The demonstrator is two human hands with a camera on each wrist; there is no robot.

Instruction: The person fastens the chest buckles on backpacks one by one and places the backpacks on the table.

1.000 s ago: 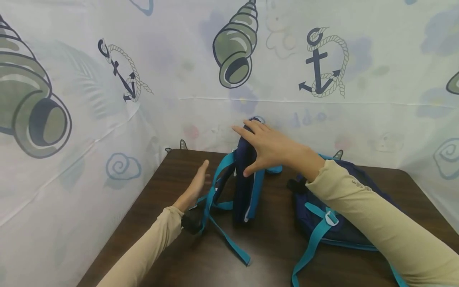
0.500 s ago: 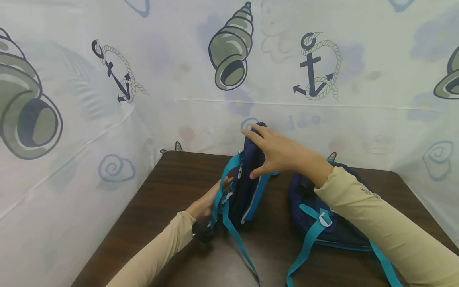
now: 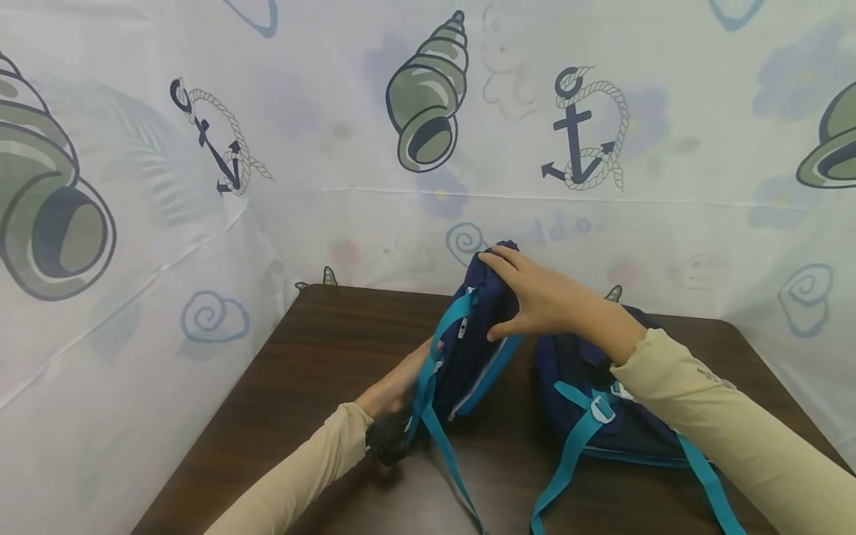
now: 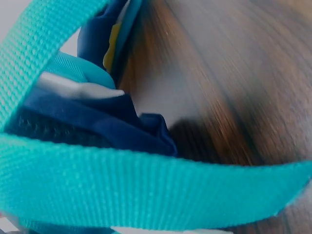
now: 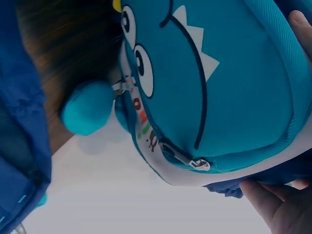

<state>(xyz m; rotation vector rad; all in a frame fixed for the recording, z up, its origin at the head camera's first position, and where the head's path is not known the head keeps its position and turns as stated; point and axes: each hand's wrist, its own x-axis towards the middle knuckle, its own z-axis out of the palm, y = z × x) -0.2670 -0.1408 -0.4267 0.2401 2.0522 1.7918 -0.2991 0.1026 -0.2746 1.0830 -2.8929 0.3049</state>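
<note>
A small navy and teal backpack (image 3: 475, 334) leans to the right above the brown table, seen edge-on in the head view. Its teal front panel (image 5: 243, 97) shows a cartoon face with eyes and white teeth in the right wrist view. My right hand (image 3: 542, 293) grips its upper end, fingers over the top and thumb on the near side. My left hand (image 3: 397, 383) is at the back of the bag, behind a hanging teal strap (image 3: 428, 386); its fingers are mostly hidden. That strap (image 4: 146, 185) crosses the left wrist view, where no fingers show.
A second navy backpack (image 3: 622, 416) lies on the table (image 3: 334, 334) at the right, partly under my right forearm. Its teal straps (image 3: 578, 453) trail toward the near edge. A white printed cloth (image 3: 321, 134) hangs behind and at the left. A teal ball-shaped piece (image 5: 87, 107) hangs beside the held bag.
My left hand has moved in from the left to the bag's back, behind the strap. The backpack has gone from upright to tilted right, and my right hand has moved right and slightly down with it.
</note>
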